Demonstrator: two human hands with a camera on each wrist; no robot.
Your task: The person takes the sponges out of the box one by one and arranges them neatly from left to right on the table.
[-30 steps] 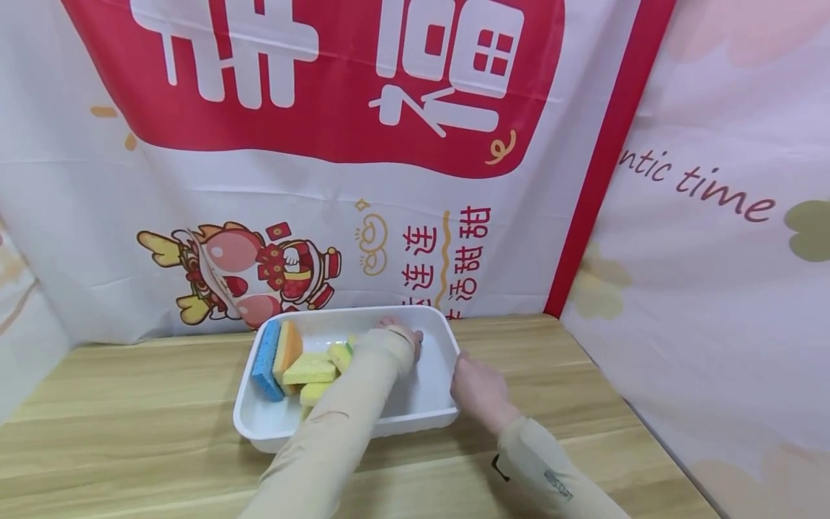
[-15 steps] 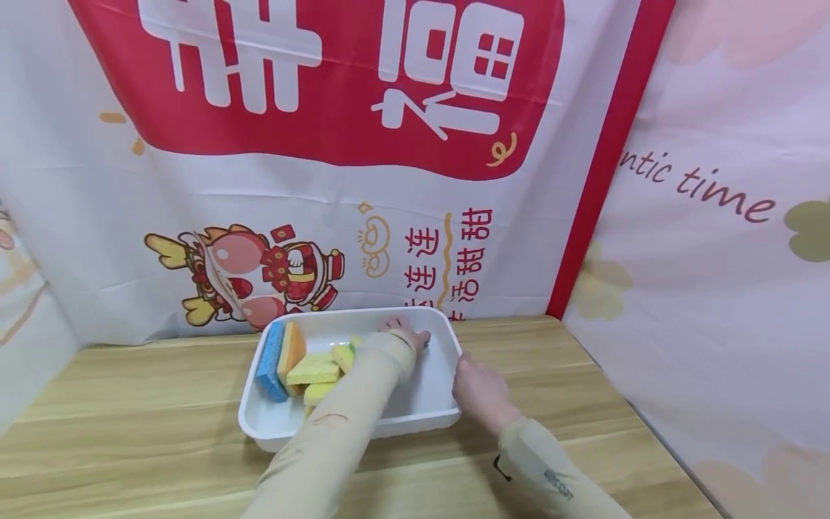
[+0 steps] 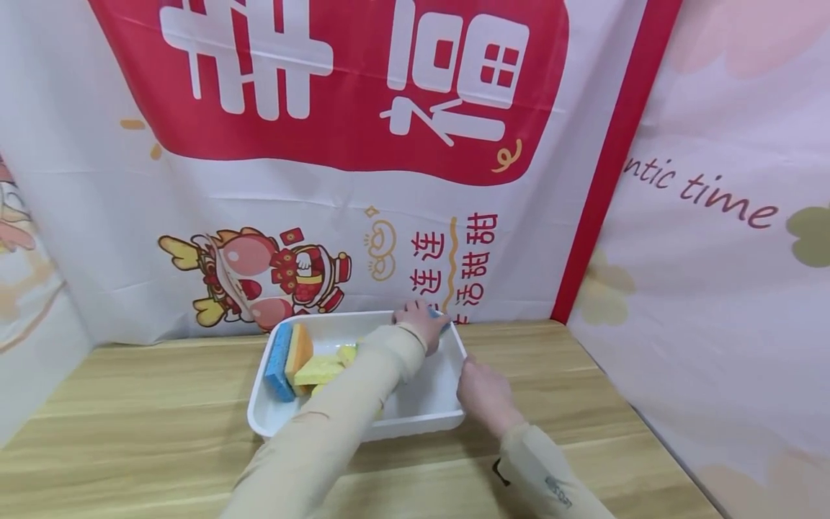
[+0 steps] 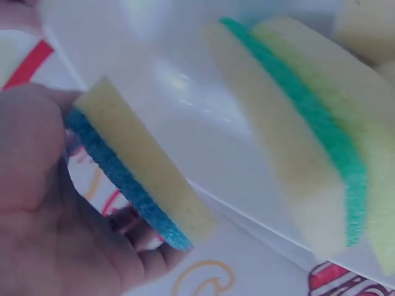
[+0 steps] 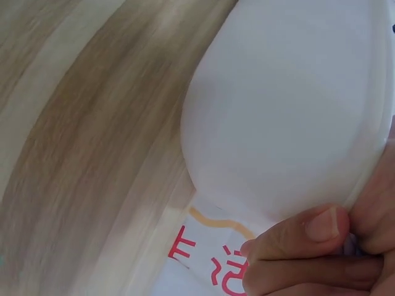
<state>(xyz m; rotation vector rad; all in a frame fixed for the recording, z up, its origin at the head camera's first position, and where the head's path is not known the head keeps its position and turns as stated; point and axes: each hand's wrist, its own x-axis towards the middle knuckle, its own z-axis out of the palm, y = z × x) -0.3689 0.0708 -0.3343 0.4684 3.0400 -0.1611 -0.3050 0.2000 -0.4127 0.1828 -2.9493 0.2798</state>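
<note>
My left hand (image 3: 418, 326) is over the far right part of a white plastic tub (image 3: 431, 389) and holds a sponge (image 4: 145, 172) with a yellow foam side and a blue scouring side. In the left wrist view, the fingers lie along the blue side. At the tub's right end, my right hand (image 3: 486, 393) grips the rim between thumb and fingers. Inside the tub, at its left end, a blue sponge (image 3: 279, 362) and an orange sponge (image 3: 300, 355) stand on edge. Pale yellow sponges (image 3: 320, 370) lie beside them, partly hidden by the left sleeve.
The tub stands on a wood-grain table (image 3: 162, 432), close to a printed cloth backdrop (image 3: 363, 194). Another printed cloth (image 3: 713, 288) borders the table on the right. In the left wrist view, a sponge with a green layer (image 4: 308, 105) leans in the tub.
My left hand has risen from inside the tub towards its far right corner, with the blue-sided sponge now showing in it. The right hand keeps its grip on the rim.
</note>
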